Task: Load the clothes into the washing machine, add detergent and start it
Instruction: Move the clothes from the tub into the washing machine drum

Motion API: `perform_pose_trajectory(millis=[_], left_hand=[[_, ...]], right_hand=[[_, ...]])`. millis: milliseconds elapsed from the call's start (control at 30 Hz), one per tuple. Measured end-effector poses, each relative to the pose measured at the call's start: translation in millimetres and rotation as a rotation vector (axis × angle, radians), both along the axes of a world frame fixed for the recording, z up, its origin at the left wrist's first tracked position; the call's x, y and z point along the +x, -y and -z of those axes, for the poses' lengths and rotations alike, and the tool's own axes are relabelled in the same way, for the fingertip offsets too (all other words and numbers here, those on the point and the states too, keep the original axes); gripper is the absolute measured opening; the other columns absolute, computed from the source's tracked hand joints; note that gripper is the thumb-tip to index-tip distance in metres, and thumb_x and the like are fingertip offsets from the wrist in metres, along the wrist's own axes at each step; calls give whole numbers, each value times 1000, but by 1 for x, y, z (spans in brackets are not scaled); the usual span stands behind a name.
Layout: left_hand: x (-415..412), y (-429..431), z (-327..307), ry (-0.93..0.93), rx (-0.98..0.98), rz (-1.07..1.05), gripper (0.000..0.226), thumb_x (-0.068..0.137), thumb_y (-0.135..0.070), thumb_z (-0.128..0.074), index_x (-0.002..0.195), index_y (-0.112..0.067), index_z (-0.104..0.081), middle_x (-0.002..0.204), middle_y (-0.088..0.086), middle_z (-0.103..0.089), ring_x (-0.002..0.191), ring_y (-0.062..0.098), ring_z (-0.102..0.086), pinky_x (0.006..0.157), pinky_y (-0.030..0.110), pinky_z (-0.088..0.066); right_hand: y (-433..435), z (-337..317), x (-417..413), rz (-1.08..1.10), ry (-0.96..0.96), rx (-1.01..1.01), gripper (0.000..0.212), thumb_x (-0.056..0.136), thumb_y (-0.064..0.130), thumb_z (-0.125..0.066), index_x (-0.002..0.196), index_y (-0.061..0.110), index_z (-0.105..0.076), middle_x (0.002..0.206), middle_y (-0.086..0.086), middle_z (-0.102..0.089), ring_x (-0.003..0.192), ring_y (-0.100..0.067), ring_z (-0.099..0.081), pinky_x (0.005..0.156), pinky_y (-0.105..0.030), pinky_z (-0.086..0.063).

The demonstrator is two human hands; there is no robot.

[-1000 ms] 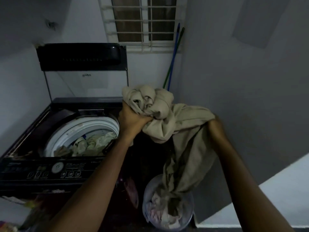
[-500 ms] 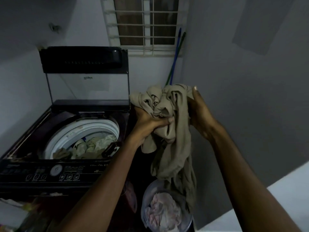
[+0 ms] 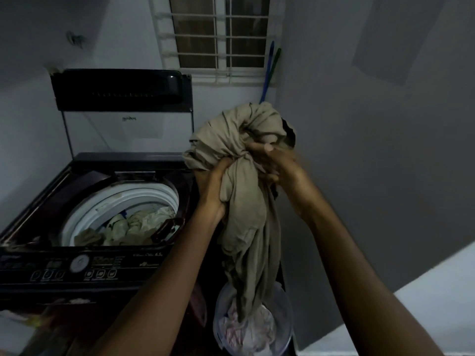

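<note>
Head view is showing both hands bunching a beige garment (image 3: 244, 181) in the air, right of the top-loading washing machine (image 3: 84, 255). Left hand (image 3: 214, 183) is clenching the cloth from below, and right hand (image 3: 276, 163) is gripping its upper right side. Its loose tail is hanging down into a clear bucket (image 3: 286, 330) holding pale laundry. With its lid (image 3: 120, 89) standing raised, the machine's white drum (image 3: 123, 204) is already holding light clothes (image 3: 136, 226).
</note>
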State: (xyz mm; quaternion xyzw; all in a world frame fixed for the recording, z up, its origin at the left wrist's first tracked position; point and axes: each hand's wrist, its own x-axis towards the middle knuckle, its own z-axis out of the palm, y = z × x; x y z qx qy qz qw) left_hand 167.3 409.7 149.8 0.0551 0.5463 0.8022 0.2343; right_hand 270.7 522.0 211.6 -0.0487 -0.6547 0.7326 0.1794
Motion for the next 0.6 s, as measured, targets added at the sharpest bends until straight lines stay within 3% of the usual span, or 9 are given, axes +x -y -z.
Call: perform_pose_trajectory(millis=[67,133,200,267,333,433,467,500,600], left_hand=[[-9,3,-4,18,-7,-3,17,97,-32,-54,96,-18,-63,83,-3,-70,74,12,-67,67,27,-55],[-16,4,-11,11,34,-91,20,96,-30,-56,102,-14,-66,84,-2,-73,80,16,-70,63,24,-56],[-24,0,-13,-22,90,-203,30,90,-26,-64,112,-6,-68,103,6,-72,95,24,-68,68,23,-57],[-22,-4,-15,-10,110,-183,33,96,-23,-59,121,-2,-64,105,7,-69,92,21,-66,66,20,-56],[-14,-5,-16,13,120,-120,27,96,-22,-58,115,-4,-65,96,2,-69,83,15,-67,61,21,-56],[-13,8,-13,-46,134,-198,24,86,-13,-70,109,-5,-67,102,7,-71,85,16,-70,69,26,-59],[-16,16,-10,-108,99,-260,27,84,-9,-73,111,-4,-67,108,9,-71,91,19,-71,79,32,-60],[-23,24,-6,-175,59,-324,34,81,-6,-76,114,-5,-66,115,11,-70,98,21,-70,88,39,-59],[-39,47,10,-336,-71,-413,73,65,-9,-88,129,-9,-53,128,7,-65,113,19,-65,99,42,-53]], right_hand=[[-6,25,8,201,-88,59,36,88,22,-65,122,9,-63,119,-4,-67,107,-12,-64,89,-30,-54],[-11,58,14,271,-30,84,63,78,24,-77,135,12,-51,129,1,-59,112,-6,-59,91,-23,-52],[-8,94,16,172,139,209,105,64,38,-87,149,20,-28,143,9,-43,123,-2,-48,98,-20,-45],[0,132,10,-20,287,334,121,58,39,-91,152,27,-16,146,18,-35,129,3,-40,103,-17,-39],[6,169,5,-82,415,453,99,69,35,-86,149,27,-28,140,21,-42,127,3,-45,103,-17,-40],[-1,182,10,134,486,486,20,91,14,-62,111,12,-64,103,2,-65,98,-19,-65,83,-24,-49],[-6,172,18,232,487,401,11,93,3,-55,97,10,-63,89,1,-62,84,-16,-62,73,-19,-48],[-14,161,24,341,471,305,17,93,-5,-49,92,8,-61,83,-2,-59,79,-16,-59,65,-14,-45],[-41,122,36,600,348,131,22,95,0,-45,108,3,-62,102,-10,-62,93,-22,-59,67,-22,-46]])
